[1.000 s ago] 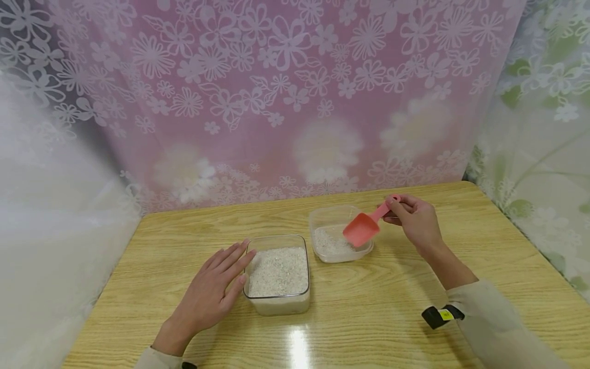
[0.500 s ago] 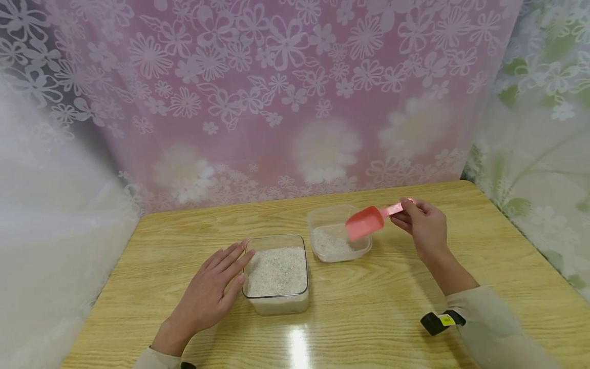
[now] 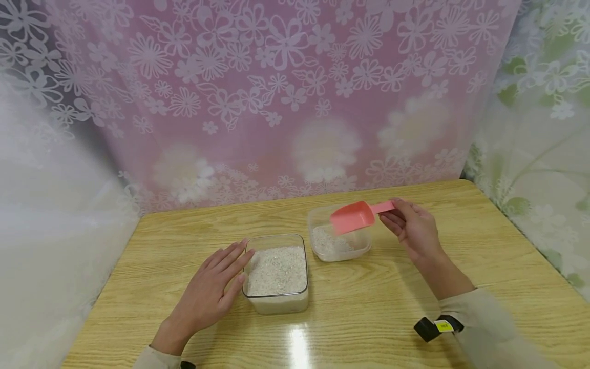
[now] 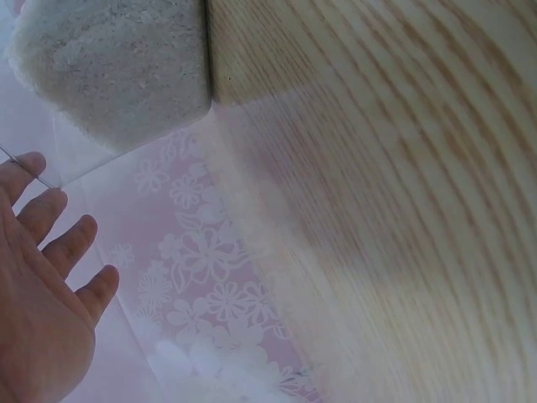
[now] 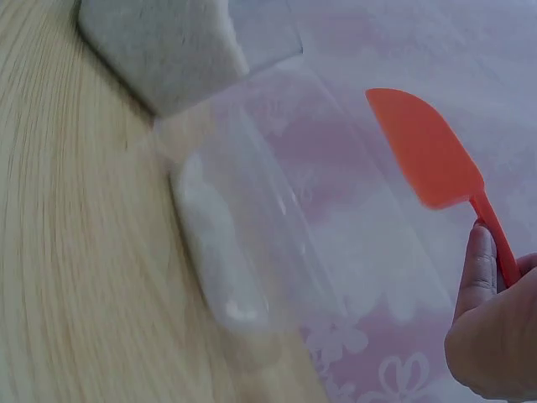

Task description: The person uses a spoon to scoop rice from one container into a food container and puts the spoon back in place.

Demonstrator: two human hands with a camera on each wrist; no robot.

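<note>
A pink plastic scoop (image 3: 352, 218) is held by its handle in my right hand (image 3: 415, 233), pinched between thumb and fingers. Its bowl hangs tilted over a clear plastic container (image 3: 360, 252), with no grain visible inside the scoop. Some white rice (image 3: 326, 243) covers part of that container's bottom. Left of it stands a square glass container (image 3: 278, 306), filled high with rice (image 3: 278, 271). My left hand (image 3: 207, 289) lies along the glass container's left side, fingers extended and fingertips at the rim. In the right wrist view the scoop (image 5: 428, 151) shows its underside.
Both containers stand on a wood-grain table (image 3: 359, 318), the plastic one set slightly farther back. A pink floral curtain (image 3: 295, 102) hangs behind the table's far edge, and pale sheets (image 3: 544, 169) hang at both sides.
My right hand drew the scoop to the right, then brought it back left; its bowl now sits higher and more level above the plastic container. The left hand stays in place.
</note>
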